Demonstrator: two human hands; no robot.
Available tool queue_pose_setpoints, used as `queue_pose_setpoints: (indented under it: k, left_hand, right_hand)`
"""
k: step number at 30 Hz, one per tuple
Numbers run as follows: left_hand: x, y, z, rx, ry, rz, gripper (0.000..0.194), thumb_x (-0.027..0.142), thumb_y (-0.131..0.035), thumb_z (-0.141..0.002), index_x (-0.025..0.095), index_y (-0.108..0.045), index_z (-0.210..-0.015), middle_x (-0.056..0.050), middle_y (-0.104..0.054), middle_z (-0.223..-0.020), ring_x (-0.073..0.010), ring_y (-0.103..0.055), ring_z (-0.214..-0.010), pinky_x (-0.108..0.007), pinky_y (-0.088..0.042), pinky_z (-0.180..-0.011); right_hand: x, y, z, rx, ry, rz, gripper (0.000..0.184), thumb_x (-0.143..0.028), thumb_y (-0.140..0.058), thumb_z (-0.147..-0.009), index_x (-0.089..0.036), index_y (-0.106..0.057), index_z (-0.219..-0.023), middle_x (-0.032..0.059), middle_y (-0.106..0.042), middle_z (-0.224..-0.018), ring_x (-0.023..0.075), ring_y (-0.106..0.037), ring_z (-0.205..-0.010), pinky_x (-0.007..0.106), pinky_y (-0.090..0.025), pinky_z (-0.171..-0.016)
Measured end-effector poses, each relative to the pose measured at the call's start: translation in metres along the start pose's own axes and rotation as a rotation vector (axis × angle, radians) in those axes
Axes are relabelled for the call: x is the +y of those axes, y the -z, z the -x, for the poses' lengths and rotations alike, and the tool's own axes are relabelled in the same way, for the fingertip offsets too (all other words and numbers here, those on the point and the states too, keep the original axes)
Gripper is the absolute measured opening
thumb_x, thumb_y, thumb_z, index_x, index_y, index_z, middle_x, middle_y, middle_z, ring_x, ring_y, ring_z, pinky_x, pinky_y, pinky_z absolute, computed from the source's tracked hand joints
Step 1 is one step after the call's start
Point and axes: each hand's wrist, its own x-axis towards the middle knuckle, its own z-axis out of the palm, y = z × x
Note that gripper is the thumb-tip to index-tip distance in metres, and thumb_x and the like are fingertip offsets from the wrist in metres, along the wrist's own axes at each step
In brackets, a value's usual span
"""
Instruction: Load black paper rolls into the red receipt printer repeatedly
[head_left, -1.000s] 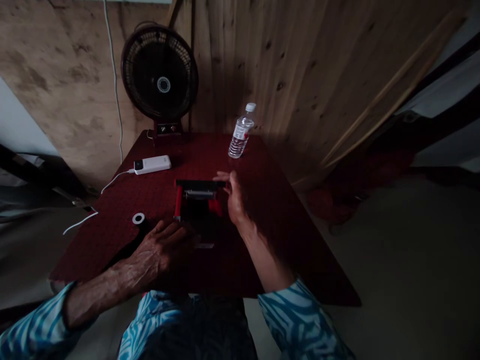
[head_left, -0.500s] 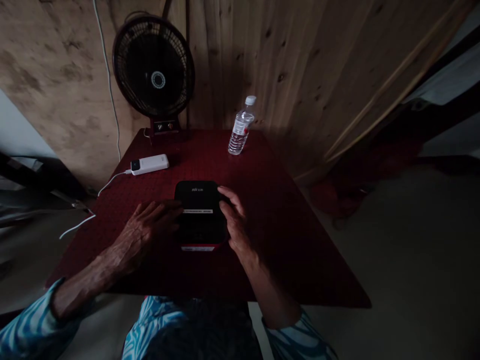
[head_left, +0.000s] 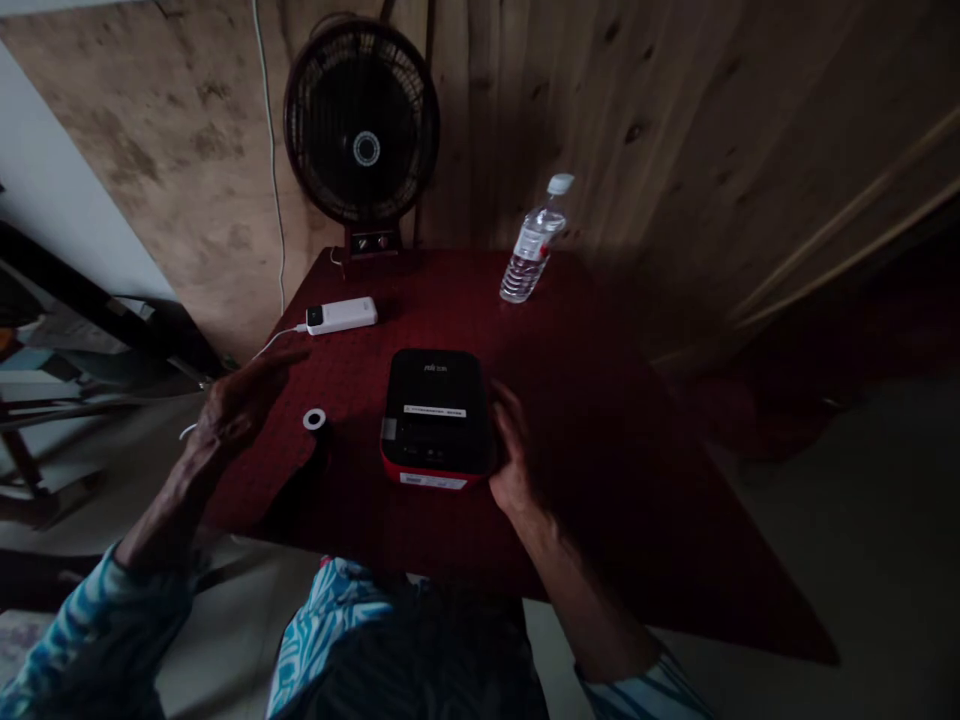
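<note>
Black-and-red label printer (head_left: 435,415) sits mid-desk (head_left: 450,300) | we hold our right grip (head_left: 514,450) open, cupped against its side, apparently steadying it | our left grip (head_left: 240,405) open, empty, raised beside a small label roll (head_left: 315,419)

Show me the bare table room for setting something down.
Widest patch: the red tabletop right of the right hand. Smaller: between the power bank, water bottle and black label printer. Crowded: around the printer, by the white ring and left hand.
</note>
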Motion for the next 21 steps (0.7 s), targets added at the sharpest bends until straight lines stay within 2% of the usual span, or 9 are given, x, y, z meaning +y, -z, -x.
queue_pose_setpoints:
  k: [3, 6, 9, 13, 17, 21]
  left_hand:
    - [-0.033, 0.006, 0.011, -0.063, 0.108, 0.000, 0.063, 0.069, -0.054, -0.089, 0.019, -0.069, -0.125, -0.014, -0.068, -0.136, -0.0383, -0.061, -0.128, -0.052, -0.048, -0.110]
    - [-0.042, -0.001, 0.016, -0.096, 0.110, -0.024, 0.064, 0.072, -0.056, -0.086, 0.020, -0.070, -0.121, -0.013, -0.071, -0.131, -0.0365, -0.064, -0.123, -0.050, -0.050, -0.106]
    - [-0.020, -0.013, 0.014, -0.109, 0.043, -0.062, 0.060, 0.070, -0.057, -0.087, 0.023, -0.070, -0.122, -0.011, -0.074, -0.125, -0.0346, -0.068, -0.116, -0.046, -0.055, -0.099]
    - [0.023, -0.027, 0.013, -0.245, -0.020, -0.007, 0.051, 0.060, -0.060, -0.091, 0.025, -0.070, -0.126, -0.010, -0.073, -0.127, -0.0324, -0.069, -0.114, -0.041, -0.056, -0.096]
    - [0.043, -0.035, 0.021, -0.273, 0.078, 0.171, 0.048, 0.056, -0.060, -0.094, 0.027, -0.067, -0.132, -0.008, -0.071, -0.132, -0.0317, -0.067, -0.118, -0.039, -0.056, -0.095]
    - [0.047, -0.046, 0.024, -0.316, 0.169, 0.287, 0.054, 0.052, -0.063, -0.093, 0.031, -0.058, -0.143, -0.006, -0.057, -0.150, -0.0332, -0.052, -0.139, -0.044, -0.050, -0.108]
  right_hand:
    - [0.010, 0.000, 0.004, 0.071, -0.100, -0.042, 0.043, -0.056, -0.069, -0.079, -0.028, -0.069, -0.112, 0.0024, -0.073, -0.107, 0.0238, -0.065, -0.099, 0.042, -0.048, -0.087]
    - [0.013, -0.001, 0.006, 0.097, -0.091, -0.014, 0.043, -0.056, -0.066, -0.081, -0.026, -0.070, -0.112, 0.0032, -0.074, -0.109, 0.0237, -0.064, -0.100, 0.041, -0.048, -0.087]
    - [0.011, -0.001, 0.008, 0.093, -0.049, 0.017, 0.040, -0.055, -0.062, -0.084, -0.027, -0.070, -0.111, 0.0036, -0.074, -0.111, 0.0240, -0.064, -0.104, 0.041, -0.049, -0.089]
    - [0.009, 0.001, 0.008, 0.093, -0.037, 0.018, 0.039, -0.055, -0.062, -0.084, -0.027, -0.070, -0.110, 0.0030, -0.075, -0.108, 0.0236, -0.064, -0.103, 0.040, -0.050, -0.087]
    - [0.008, 0.002, 0.008, 0.097, -0.054, 0.027, 0.040, -0.055, -0.062, -0.084, -0.027, -0.070, -0.111, 0.0029, -0.075, -0.108, 0.0235, -0.064, -0.104, 0.040, -0.049, -0.088]
    - [0.006, 0.001, 0.008, 0.090, -0.050, 0.029, 0.041, -0.058, -0.061, -0.083, -0.027, -0.071, -0.108, 0.0032, -0.074, -0.108, 0.0243, -0.064, -0.104, 0.040, -0.049, -0.089]
